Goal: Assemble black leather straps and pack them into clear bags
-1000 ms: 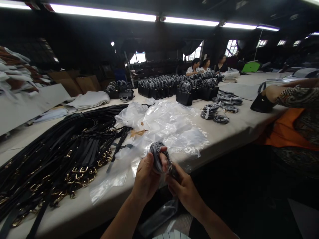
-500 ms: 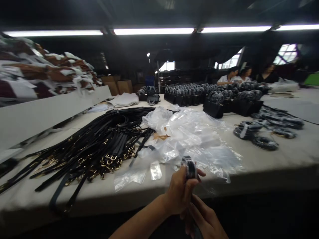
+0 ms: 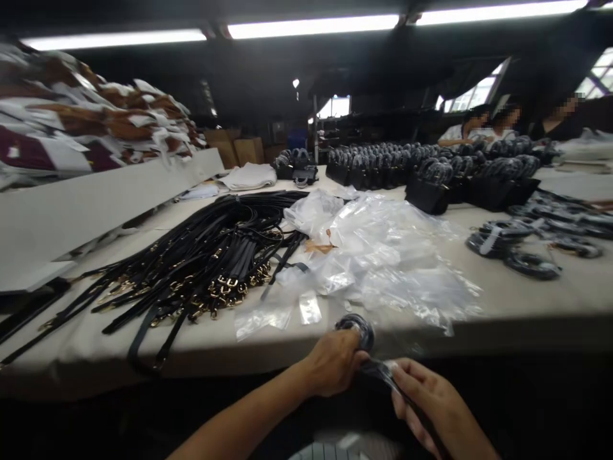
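Note:
My left hand [image 3: 334, 363] is closed round a coil of black strap [image 3: 358, 327], which looks wrapped in clear plastic, at the table's front edge. From the coil a length of the strap [image 3: 380, 370] runs across to my right hand [image 3: 424, 396], whose fingers pinch it. Its tail continues down past the right palm, partly hidden. Just beyond the hands lies a heap of clear plastic bags [image 3: 383, 249]. To the left of that heap is a large pile of black straps [image 3: 215, 255] with gold-coloured buckles.
Plastic-wrapped black coils [image 3: 531, 265] lie on the right of the pale table [image 3: 416, 329]. Rows of black handbags [image 3: 428, 191] with wrapped handles stand behind. A white board [image 3: 119, 198] borders the left side, below stacked brown and white pieces. Several people sit at the far right.
My hands have moved apart, the right one going right and drawing out the strap between them. The coil has tipped from upright to flatter. The whole view has also shifted.

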The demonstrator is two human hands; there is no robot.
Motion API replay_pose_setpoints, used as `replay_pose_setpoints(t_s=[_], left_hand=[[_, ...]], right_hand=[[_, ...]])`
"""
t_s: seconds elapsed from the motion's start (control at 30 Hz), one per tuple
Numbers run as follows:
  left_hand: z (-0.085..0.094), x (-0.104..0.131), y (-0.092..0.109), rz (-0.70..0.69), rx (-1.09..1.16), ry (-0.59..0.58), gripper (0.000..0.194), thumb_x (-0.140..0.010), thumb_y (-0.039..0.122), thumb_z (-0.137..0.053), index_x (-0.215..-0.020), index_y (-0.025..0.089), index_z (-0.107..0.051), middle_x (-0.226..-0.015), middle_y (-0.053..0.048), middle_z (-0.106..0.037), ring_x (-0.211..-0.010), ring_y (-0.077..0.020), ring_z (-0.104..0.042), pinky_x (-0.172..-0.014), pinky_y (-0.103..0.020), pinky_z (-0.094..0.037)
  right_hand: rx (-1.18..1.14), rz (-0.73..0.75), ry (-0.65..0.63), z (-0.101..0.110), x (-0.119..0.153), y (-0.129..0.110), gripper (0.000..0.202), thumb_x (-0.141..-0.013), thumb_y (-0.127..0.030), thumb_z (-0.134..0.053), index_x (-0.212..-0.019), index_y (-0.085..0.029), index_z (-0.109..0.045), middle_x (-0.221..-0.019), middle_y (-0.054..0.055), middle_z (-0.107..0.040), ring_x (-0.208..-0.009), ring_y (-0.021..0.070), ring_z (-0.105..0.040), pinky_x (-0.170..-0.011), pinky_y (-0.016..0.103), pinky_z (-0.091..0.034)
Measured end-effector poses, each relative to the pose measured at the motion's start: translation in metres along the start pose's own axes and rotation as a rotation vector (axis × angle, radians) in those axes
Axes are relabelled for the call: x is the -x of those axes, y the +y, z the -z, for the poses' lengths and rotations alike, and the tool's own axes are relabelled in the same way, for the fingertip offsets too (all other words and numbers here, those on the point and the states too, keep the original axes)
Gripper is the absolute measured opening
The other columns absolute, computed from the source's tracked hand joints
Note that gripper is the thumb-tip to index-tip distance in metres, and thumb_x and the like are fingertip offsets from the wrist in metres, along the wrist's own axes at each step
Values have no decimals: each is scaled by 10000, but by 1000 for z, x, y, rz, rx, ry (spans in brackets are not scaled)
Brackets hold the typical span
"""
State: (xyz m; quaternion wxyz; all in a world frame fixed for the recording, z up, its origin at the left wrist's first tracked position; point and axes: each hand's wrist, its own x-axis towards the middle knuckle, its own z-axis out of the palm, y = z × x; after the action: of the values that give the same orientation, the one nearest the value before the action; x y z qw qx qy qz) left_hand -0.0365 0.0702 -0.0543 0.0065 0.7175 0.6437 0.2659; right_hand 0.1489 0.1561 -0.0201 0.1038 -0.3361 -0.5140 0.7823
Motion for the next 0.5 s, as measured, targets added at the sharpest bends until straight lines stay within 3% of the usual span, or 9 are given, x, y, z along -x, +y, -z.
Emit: replay_pose_setpoints(t_s=[0.07, 0.13, 0.3, 0.4, 0.5], left_hand=[[-4, 10, 1, 92, 44, -62, 332, -987, 369, -220, -938, 167, -480, -820, -63, -600, -709, -183, -533, -662, -314, -409], [-7, 18, 4, 160, 141, -121, 329, -987, 370, -234, -954, 174, -496, -839, -55, -599, -740, -186, -539, -697, -323, -413], [-8, 26, 19, 207, 459, -130, 366, -986, 367, -230, -1001, 173, -540, -916, -70, -618, -822, -188, -566, -783, -329, -439], [-8, 27, 26, 218, 514, -162, 328, -960, 414, -338, -1042, 174, -544, -950, -75, -629, -837, -195, -575, -792, -330, -452], [-12, 31, 31, 286, 518, -152, 311, -939, 432, -408, -1066, 185, -546, -950, -76, -650, -839, -199, -592, -787, -323, -462]], right_hand=[[-129, 67, 43, -3, 2, -6, 510, -683, -501, -781, -1010, -186, -548, -516, -28, -612, -301, 30, -389, -294, 94, -235], [-261, 62, 44, -5, 1, -9, 547, -671, -398, -820, -1091, -178, -549, -536, -22, -634, -331, 26, -423, -304, 69, -279], [-572, -93, 60, -5, -6, -11, 311, -651, -191, -834, -906, -97, -684, -648, 47, -704, -477, 40, -599, -424, 46, -462], [-678, -70, 112, -5, -9, -9, 177, -737, -155, -754, -887, -75, -705, -768, 100, -744, -616, 87, -693, -550, 88, -551], [-731, 12, 83, -6, -9, -7, 151, -757, -141, -720, -887, -67, -698, -894, 135, -752, -820, 153, -731, -703, 155, -589]])
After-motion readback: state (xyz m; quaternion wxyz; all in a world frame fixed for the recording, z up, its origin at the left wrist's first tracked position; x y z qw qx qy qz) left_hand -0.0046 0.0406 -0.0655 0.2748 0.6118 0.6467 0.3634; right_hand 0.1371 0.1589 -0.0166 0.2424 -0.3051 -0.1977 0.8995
